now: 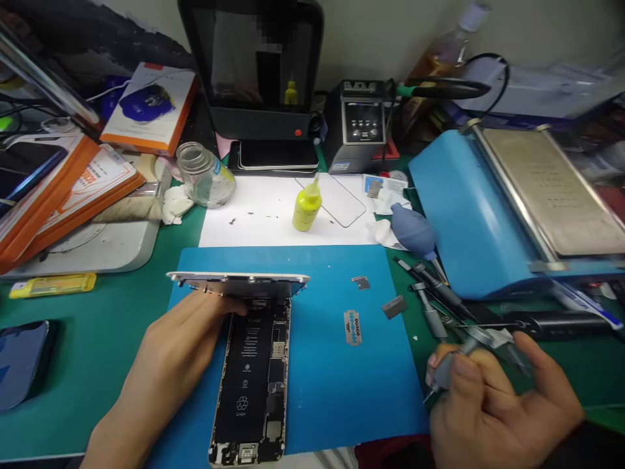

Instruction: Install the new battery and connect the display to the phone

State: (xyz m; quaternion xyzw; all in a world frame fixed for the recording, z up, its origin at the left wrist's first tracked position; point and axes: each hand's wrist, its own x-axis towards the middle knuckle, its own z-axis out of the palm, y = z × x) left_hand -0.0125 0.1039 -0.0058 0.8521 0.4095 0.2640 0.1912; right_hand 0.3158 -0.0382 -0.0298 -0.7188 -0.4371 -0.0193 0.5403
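An opened phone (254,384) lies on a blue mat (336,365), its black battery and boards showing. Its screen panel (239,281) is swung up at the top end, seen edge-on. My left hand (170,365) rests beside the phone, with fingers reaching under the raised panel and holding it up. My right hand (493,404) is at the mat's right edge, closed around a small grey tool (446,371) whose thin tip points down-left; metal tweezers (493,339) lie just behind it. A razor blade (352,327) and two small metal shields (361,282) lie on the mat.
A yellow squeeze bottle (306,205) and a glass panel stand on white paper behind the mat. A glass jar (202,174) is at left. Right of the mat are several hand tools, a blue dust blower (415,231) and a blue machine (493,208). Another phone (22,361) lies far left.
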